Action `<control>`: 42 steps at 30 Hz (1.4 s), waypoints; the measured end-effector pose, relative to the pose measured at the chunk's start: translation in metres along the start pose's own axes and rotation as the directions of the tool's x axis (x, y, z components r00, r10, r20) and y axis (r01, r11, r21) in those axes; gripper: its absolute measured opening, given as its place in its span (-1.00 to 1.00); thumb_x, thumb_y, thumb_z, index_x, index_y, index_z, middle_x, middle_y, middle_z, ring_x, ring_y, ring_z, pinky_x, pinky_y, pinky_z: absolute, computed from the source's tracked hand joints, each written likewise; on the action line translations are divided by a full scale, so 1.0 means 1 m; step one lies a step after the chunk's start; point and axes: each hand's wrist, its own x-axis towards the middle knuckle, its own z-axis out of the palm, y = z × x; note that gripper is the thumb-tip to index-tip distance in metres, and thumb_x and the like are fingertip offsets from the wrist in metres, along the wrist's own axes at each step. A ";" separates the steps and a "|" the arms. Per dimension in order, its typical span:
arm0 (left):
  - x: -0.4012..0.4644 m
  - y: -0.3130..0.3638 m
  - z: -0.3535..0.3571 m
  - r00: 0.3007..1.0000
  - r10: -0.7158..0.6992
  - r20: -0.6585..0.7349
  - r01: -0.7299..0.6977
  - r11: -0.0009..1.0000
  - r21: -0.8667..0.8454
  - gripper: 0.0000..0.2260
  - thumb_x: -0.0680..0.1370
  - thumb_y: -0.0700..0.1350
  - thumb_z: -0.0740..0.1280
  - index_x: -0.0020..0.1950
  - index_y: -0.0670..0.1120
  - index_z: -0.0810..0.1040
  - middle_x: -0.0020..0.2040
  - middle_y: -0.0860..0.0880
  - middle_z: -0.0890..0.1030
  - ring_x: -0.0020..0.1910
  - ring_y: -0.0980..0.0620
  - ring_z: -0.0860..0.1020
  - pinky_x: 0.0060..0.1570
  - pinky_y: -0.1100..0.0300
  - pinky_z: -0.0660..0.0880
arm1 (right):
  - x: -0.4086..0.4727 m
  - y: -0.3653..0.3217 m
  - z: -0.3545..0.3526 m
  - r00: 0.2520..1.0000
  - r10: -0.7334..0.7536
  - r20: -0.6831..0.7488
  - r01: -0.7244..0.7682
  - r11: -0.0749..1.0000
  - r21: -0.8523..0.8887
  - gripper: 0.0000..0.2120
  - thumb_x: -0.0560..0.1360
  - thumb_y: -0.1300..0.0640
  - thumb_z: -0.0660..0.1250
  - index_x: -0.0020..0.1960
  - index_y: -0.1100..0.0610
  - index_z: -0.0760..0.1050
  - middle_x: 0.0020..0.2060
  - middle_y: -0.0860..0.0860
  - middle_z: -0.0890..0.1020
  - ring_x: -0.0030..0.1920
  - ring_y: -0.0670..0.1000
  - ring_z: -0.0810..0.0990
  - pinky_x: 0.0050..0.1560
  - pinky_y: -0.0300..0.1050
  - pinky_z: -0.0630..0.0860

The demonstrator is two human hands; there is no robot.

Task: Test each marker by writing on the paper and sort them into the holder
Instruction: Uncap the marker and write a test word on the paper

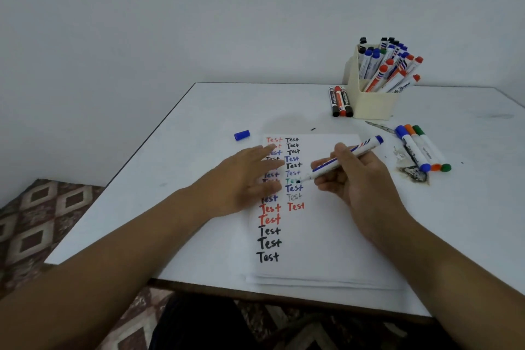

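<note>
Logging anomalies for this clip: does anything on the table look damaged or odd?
Yes. A dark, scorched-looking patch mars the table beside the three markers on the right, with a grey smear near the holder.

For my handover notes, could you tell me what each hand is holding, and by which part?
The right hand grips the uncapped blue marker around the middle of its barrel. The left hand holds nothing; it rests flat on the paper.
</note>
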 end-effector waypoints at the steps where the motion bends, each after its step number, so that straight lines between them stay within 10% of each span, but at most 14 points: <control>1: -0.003 0.002 0.001 1.000 -0.005 0.018 0.005 1.000 0.006 -0.47 0.61 0.27 0.17 0.54 0.13 0.33 0.62 0.14 0.12 0.56 0.16 0.09 0.49 0.23 0.08 | -0.002 -0.001 0.001 1.000 -0.007 0.019 0.007 1.000 -0.015 -0.80 0.66 0.08 0.26 0.06 0.25 0.46 -0.11 0.25 0.72 -0.25 0.14 0.67 -0.19 -0.03 0.68; 8: -0.005 0.008 0.008 0.991 -0.098 0.092 0.093 0.994 0.058 -0.49 0.64 0.25 0.11 0.59 0.20 0.20 0.62 0.18 0.07 0.59 0.17 0.03 0.53 0.12 0.05 | -0.029 0.003 0.007 0.963 -0.153 0.220 0.234 0.879 -0.415 -0.78 0.43 0.28 0.55 -0.03 0.17 0.54 -0.22 0.13 0.72 -0.19 0.15 0.73 -0.08 0.06 0.69; 42: -0.007 0.009 0.008 0.990 -0.096 0.101 0.093 0.995 0.039 -0.51 0.65 0.23 0.10 0.59 0.20 0.19 0.63 0.14 0.07 0.60 0.13 0.01 0.55 0.08 0.02 | -0.034 0.015 0.001 0.939 -0.233 0.254 0.336 0.782 -0.525 -0.90 0.45 0.23 0.49 -0.18 0.13 0.58 -0.39 0.05 0.63 -0.31 0.12 0.63 -0.16 0.11 0.63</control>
